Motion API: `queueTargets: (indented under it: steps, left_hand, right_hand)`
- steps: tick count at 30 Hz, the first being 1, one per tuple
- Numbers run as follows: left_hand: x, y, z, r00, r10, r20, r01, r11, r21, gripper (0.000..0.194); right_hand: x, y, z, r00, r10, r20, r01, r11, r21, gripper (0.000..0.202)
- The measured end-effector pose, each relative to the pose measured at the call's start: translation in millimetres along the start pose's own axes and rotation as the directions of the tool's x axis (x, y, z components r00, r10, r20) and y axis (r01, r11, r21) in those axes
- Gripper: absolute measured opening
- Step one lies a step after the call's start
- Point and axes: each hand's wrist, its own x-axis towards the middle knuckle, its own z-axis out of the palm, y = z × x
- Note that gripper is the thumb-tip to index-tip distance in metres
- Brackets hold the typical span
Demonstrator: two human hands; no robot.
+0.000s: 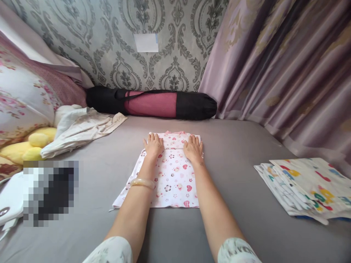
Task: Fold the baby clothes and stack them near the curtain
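A white child's garment [172,175] with pink and red hearts and flowers lies flat on the grey bed sheet. Its far part is folded over toward me, making a layered band with a bit of pink trim at the far edge. My left hand [154,144] rests flat on the left end of that band, fingers stretched out. On the band's right end lies my right hand [193,148], also flat with fingers extended. A pale bangle [142,182] circles my left forearm. The cloth under my palms is hidden.
Folded printed clothes [309,186] are stacked at the right. A black and pink rolled-mat bag [150,104] lies along the wall. At left are a crumpled cream cloth [85,128], a yellow plush [24,146], a floral pillow [22,95] and a white device [12,197] with a cable.
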Motion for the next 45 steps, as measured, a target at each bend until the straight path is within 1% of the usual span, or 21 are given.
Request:
queueTargets:
  steps: [4, 6, 10, 11, 12, 16, 19, 21, 22, 24, 26, 27, 28, 30, 32, 35, 37, 40, 43, 45]
  left_hand:
    - [-1, 1, -1.7, 1.0, -0.005, 0.017, 0.005, 1.0, 0.004, 0.052]
    - [-1, 0, -3.3, 1.0, -0.004, 0.009, 0.004, 1.0, -0.011, 0.051]
    - [1, -5, -4.8, 0.995, -0.04, -0.092, 0.037, 0.999, -0.032, 0.052]
    - [1, -6, -4.7, 0.994, -0.048, -0.101, 0.045, 0.998, -0.032, 0.052]
    - [1, -8, -4.6, 0.994, -0.054, -0.093, 0.052, 0.998, -0.03, 0.052]
    - [0, -11, -4.9, 0.997, -0.073, -0.004, 0.073, 0.997, -0.013, 0.053]
    - [0, -10, -6.5, 0.997, -0.079, 0.019, 0.079, 0.997, -0.001, 0.055]
    - [0, -9, -8.2, 0.996, -0.083, 0.015, 0.083, 0.997, -0.005, 0.054]
    - [0, -7, -9.3, 0.996, -0.086, -0.005, 0.086, 0.996, -0.009, 0.054]
    - [-1, -3, -11.4, 0.992, -0.084, -0.091, 0.084, 0.996, -0.01, 0.053]
    - [-2, 4, -12.6, 0.985, -0.048, -0.168, 0.049, 0.999, 0.001, 0.054]
    - [-3, 8, -12.4, 0.984, -0.019, -0.176, 0.021, 1.0, 0.007, 0.054]
    - [-4, 12, -11.6, 0.987, 0.011, -0.159, -0.009, 1.0, 0.014, 0.055]
    - [-7, 18, -8.0, 0.995, 0.054, -0.081, -0.052, 0.998, 0.026, 0.056]
    - [-9, 21, -3.1, 0.998, 0.061, 0.001, -0.061, 0.997, 0.041, 0.058]
    - [-9, 20, 3.0, 0.995, 0.06, 0.077, -0.064, 0.997, 0.05, 0.06]
    - [-9, 18, 4.7, 0.994, 0.066, 0.085, -0.071, 0.996, 0.05, 0.061]
    - [-8, 16, 4.2, 0.994, 0.065, 0.085, -0.069, 0.997, 0.046, 0.061]
    - [-9, 17, 1.7, 0.994, 0.073, 0.084, -0.075, 0.997, 0.032, 0.059]
    - [-9, 17, -0.2, 0.994, 0.081, 0.07, -0.082, 0.996, 0.018, 0.057]
  right_hand:
    - [0, -1, -2, 0.999, 0.009, 0.031, -0.009, 1.0, -0.01, 0.056]
    - [1, 0, -3, 0.999, 0.014, 0.043, -0.014, 1.0, 0.006, 0.056]
    - [3, 8, -6, 0.998, 0.07, 0.0, -0.07, 0.996, 0.048, 0.057]
    - [4, 10, -6, 0.996, 0.086, -0.011, -0.085, 0.995, 0.047, 0.058]
    - [4, 12, -6, 0.995, 0.096, -0.016, -0.095, 0.995, 0.04, 0.058]
    - [4, 15, -4, 0.995, 0.103, 0.001, -0.103, 0.995, -0.015, 0.059]
    - [4, 14, -5, 0.993, 0.117, 0.027, -0.116, 0.991, -0.061, 0.059]
    - [4, 14, -8, 0.99, 0.129, 0.053, -0.125, 0.989, -0.08, 0.059]
    - [4, 13, -10, 0.988, 0.136, 0.069, -0.13, 0.988, -0.081, 0.06]
    - [6, 11, -15, 0.982, 0.159, 0.104, -0.153, 0.986, -0.066, 0.06]
    - [7, 5, -20, 0.978, 0.173, 0.117, -0.168, 0.984, -0.057, 0.061]
    - [8, 1, -22, 0.98, 0.162, 0.117, -0.156, 0.986, -0.061, 0.061]
    - [9, -3, -23, 0.984, 0.132, 0.117, -0.125, 0.99, -0.07, 0.06]
    - [10, -10, -21, 0.991, 0.037, 0.128, -0.025, 0.995, -0.097, 0.059]
    - [11, -15, -15, 0.988, -0.047, 0.147, 0.066, 0.99, -0.127, 0.058]
    - [11, -16, -5, 0.985, -0.092, 0.145, 0.117, 0.977, -0.176, 0.057]
    - [12, -14, -2, 0.985, -0.095, 0.145, 0.123, 0.973, -0.195, 0.057]
    - [13, -13, -3, 0.982, -0.082, 0.172, 0.117, 0.971, -0.208, 0.058]
    - [16, -18, -8, 0.977, -0.052, 0.206, 0.097, 0.972, -0.216, 0.058]
    - [18, -23, -10, 0.98, -0.07, 0.185, 0.11, 0.97, -0.217, 0.057]
